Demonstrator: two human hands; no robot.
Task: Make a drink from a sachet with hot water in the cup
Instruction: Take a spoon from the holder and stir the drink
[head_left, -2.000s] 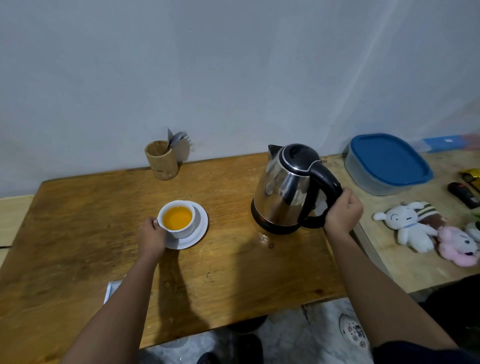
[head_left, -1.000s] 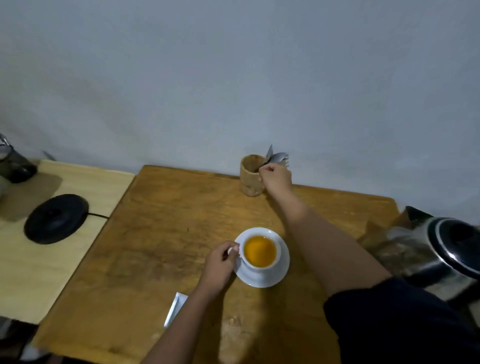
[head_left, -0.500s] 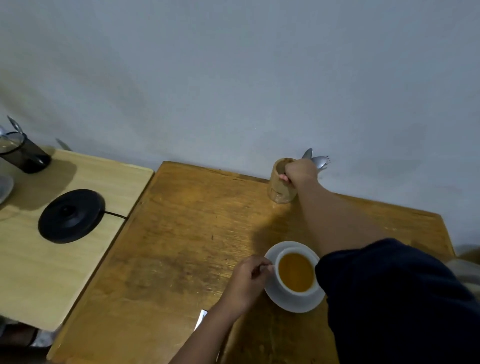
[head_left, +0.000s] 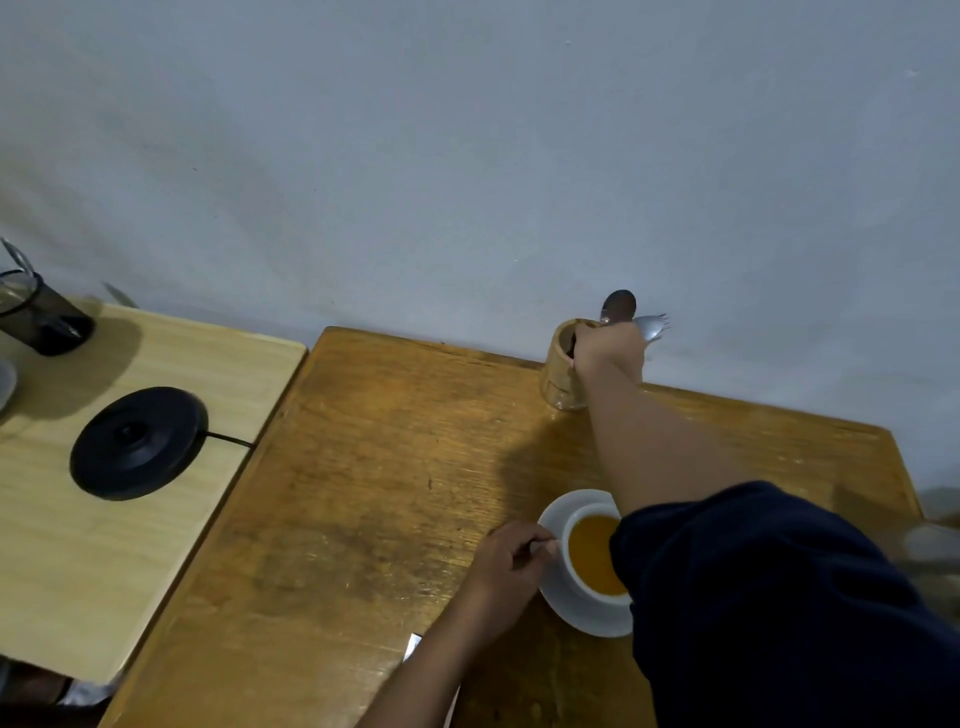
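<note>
A white cup (head_left: 587, 556) of orange drink stands on a white saucer (head_left: 558, 597) on the wooden table (head_left: 389, 467). My left hand (head_left: 511, 558) pinches the cup's handle. Part of the cup is hidden under my dark right sleeve. My right hand (head_left: 608, 348) reaches to the wooden cutlery holder (head_left: 561, 374) at the table's back edge, with its fingers closed around the handle of a spoon (head_left: 619, 304) that sticks up above the holder. A fork (head_left: 653, 325) pokes out beside it. A corner of the white sachet (head_left: 414, 646) shows under my left forearm.
A paler side table (head_left: 104, 545) adjoins on the left. It carries the black kettle base (head_left: 137, 441) with its cord and a dark cup with cutlery (head_left: 39, 317). The kettle (head_left: 935, 535) is a blur at the right edge. A grey wall stands close behind.
My right hand let go of the kettle, crossed to the cutlery holder and closed on the spoon, which now stands higher. My view swung left. My left hand stayed at the cup.
</note>
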